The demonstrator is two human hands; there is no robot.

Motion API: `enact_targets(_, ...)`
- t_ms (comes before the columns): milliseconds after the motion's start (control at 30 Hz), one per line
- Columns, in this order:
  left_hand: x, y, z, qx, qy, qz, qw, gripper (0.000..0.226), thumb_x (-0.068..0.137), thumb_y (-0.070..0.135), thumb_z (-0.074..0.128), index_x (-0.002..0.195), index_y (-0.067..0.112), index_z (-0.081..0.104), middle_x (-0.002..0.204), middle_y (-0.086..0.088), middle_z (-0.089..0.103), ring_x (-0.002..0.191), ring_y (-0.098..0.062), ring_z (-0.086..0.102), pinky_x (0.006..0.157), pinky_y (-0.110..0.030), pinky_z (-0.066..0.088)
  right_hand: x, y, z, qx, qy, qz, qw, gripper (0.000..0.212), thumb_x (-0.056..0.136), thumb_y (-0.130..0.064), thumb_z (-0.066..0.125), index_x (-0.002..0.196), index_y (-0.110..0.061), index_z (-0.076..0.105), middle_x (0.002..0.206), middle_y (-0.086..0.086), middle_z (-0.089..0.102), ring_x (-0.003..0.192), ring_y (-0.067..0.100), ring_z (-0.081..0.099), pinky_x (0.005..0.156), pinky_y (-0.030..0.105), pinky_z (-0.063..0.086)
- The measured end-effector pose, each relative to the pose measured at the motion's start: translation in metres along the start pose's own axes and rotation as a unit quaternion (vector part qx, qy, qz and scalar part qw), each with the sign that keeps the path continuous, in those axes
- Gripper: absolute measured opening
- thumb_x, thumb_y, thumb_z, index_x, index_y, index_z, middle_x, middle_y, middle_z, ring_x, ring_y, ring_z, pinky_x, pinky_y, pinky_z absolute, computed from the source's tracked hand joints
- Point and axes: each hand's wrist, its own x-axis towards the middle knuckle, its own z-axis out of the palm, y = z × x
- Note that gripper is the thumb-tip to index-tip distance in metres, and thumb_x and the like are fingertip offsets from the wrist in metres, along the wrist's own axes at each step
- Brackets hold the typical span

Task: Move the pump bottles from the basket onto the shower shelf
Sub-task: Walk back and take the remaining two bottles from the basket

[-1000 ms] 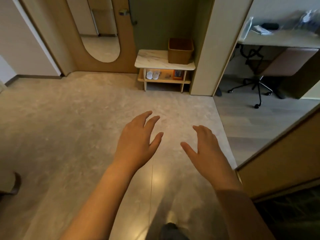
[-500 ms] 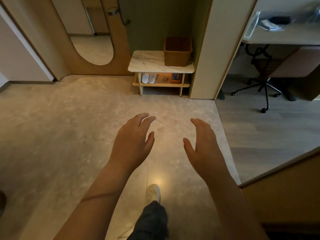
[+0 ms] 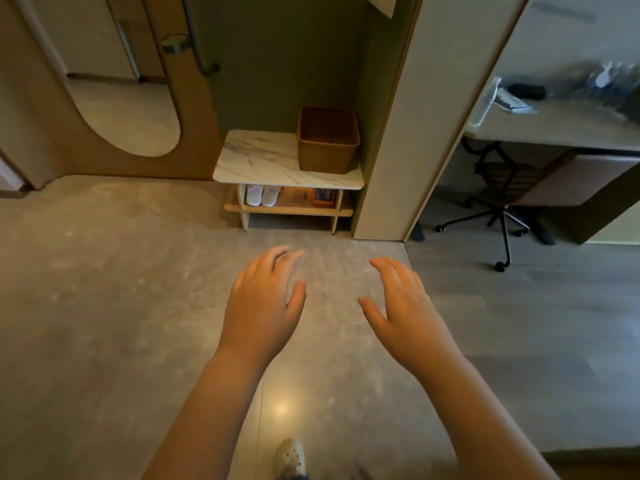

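Observation:
A brown woven basket (image 3: 327,142) stands on the right end of a low marble-topped bench (image 3: 263,157) against the green wall ahead. Its inside is dark and I cannot tell what it holds; no pump bottle shows. My left hand (image 3: 263,303) and my right hand (image 3: 405,306) are stretched out side by side over the floor, well short of the bench. Both are empty with fingers spread. No shower shelf is in view.
White slippers (image 3: 262,195) lie on the bench's lower shelf. A wooden door with an oval mirror (image 3: 131,112) stands to the left. A wall corner (image 3: 398,150) rises right of the bench, then a desk (image 3: 554,129) and office chair (image 3: 512,209). A white shoe (image 3: 290,457) shows below.
The view has advanced towards the bench, so the basket looks larger and nearer. Both hands stay raised and empty. A foot in a white shoe has stepped forward.

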Motion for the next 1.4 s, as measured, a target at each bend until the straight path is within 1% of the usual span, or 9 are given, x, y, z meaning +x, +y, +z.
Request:
enact_targets(167,0.083,-0.018,0.022,0.001,-0.004,0.007,1.000,0.039,0.092,0.030,0.051,0.130,0.022,0.052,0.134,-0.001,0.050,0.122,-0.018,0.047,0.096,-0.037,0.039,0.086,0.005,-0.003,0.017,0.023,-0.007,1.000,0.059,0.093,-0.039,0.052,0.144,-0.024,0.027,0.150,-0.005,0.031,0.139,0.011,0.025,0.113,0.032,0.027)
enact_targets(400,0.171,-0.039,0.045,0.007,-0.034,0.015,0.999,0.038,0.092,0.029,0.051,0.129,0.023,0.052,0.134,0.002,0.048,0.121,-0.016,0.047,0.094,-0.036,0.039,0.176,0.036,0.010,0.038,-0.001,0.006,0.999,0.057,0.094,-0.035,0.051,0.144,-0.022,0.028,0.149,-0.003,0.032,0.138,0.012,0.025,0.107,0.023,0.020)
enact_targets(500,0.205,-0.055,0.055,0.003,-0.031,-0.016,0.999,0.038,0.093,0.030,0.050,0.130,0.023,0.052,0.135,0.005,0.046,0.110,-0.017,0.054,0.087,-0.035,0.043,0.228,0.047,0.017,0.048,-0.013,0.002,0.999,0.058,0.094,-0.035,0.051,0.145,-0.020,0.028,0.149,-0.002,0.033,0.138,0.013,0.026,0.110,0.026,0.022)
enact_targets(633,0.265,-0.068,0.077,0.006,-0.013,-0.061,0.998,0.039,0.093,0.031,0.049,0.131,0.025,0.050,0.137,0.008,0.043,0.113,-0.015,0.052,0.083,-0.033,0.046,0.311,0.062,0.019,0.054,-0.022,-0.027,0.998,0.058,0.094,-0.036,0.050,0.145,-0.021,0.028,0.149,-0.002,0.032,0.137,0.013,0.027,0.110,0.027,0.023)
enact_targets(767,0.348,-0.060,0.101,0.029,0.000,-0.052,0.998,0.038,0.094,0.030,0.049,0.131,0.024,0.049,0.136,0.006,0.043,0.118,-0.014,0.049,0.087,-0.032,0.045,0.399,0.090,0.001,0.059,-0.016,-0.042,0.997,0.059,0.093,-0.036,0.052,0.145,-0.022,0.029,0.151,-0.001,0.030,0.138,0.014,0.027,0.110,0.029,0.024)
enact_targets(933,0.457,-0.035,0.131,0.022,0.009,-0.025,0.999,0.038,0.093,0.031,0.048,0.131,0.026,0.048,0.134,0.007,0.046,0.112,-0.011,0.050,0.080,-0.025,0.043,0.493,0.135,-0.033,0.068,0.012,-0.038,0.997,0.057,0.091,-0.034,0.056,0.142,-0.022,0.032,0.143,0.000,0.038,0.131,0.015,0.036,0.099,0.021,0.022)
enact_targets(1033,0.500,-0.033,0.155,0.022,0.001,-0.030,0.999,0.039,0.093,0.033,0.045,0.132,0.027,0.047,0.135,0.008,0.045,0.117,-0.009,0.047,0.084,-0.028,0.045,0.540,0.156,-0.037,0.059,0.014,-0.040,0.997,0.057,0.091,-0.033,0.057,0.141,-0.022,0.033,0.142,0.000,0.040,0.130,0.015,0.037,0.098,0.021,0.022)
enact_targets(1133,0.526,-0.042,0.175,0.033,-0.028,-0.037,0.998,0.039,0.094,0.033,0.046,0.132,0.027,0.047,0.134,0.008,0.045,0.117,-0.009,0.048,0.083,-0.024,0.041,0.572,0.169,-0.031,0.065,-0.003,-0.037,0.997,0.057,0.091,-0.032,0.057,0.141,-0.021,0.033,0.141,0.000,0.040,0.130,0.015,0.037,0.098,0.020,0.023)
enact_targets(1400,0.624,-0.087,0.211,0.011,-0.036,-0.056,0.998,0.040,0.093,0.032,0.046,0.133,0.025,0.046,0.133,0.007,0.046,0.115,-0.010,0.049,0.082,-0.029,0.047,0.683,0.188,-0.012,0.049,-0.048,-0.023,0.997,0.059,0.092,-0.032,0.054,0.144,-0.015,0.030,0.144,0.004,0.036,0.134,0.018,0.031,0.103,0.022,0.022)
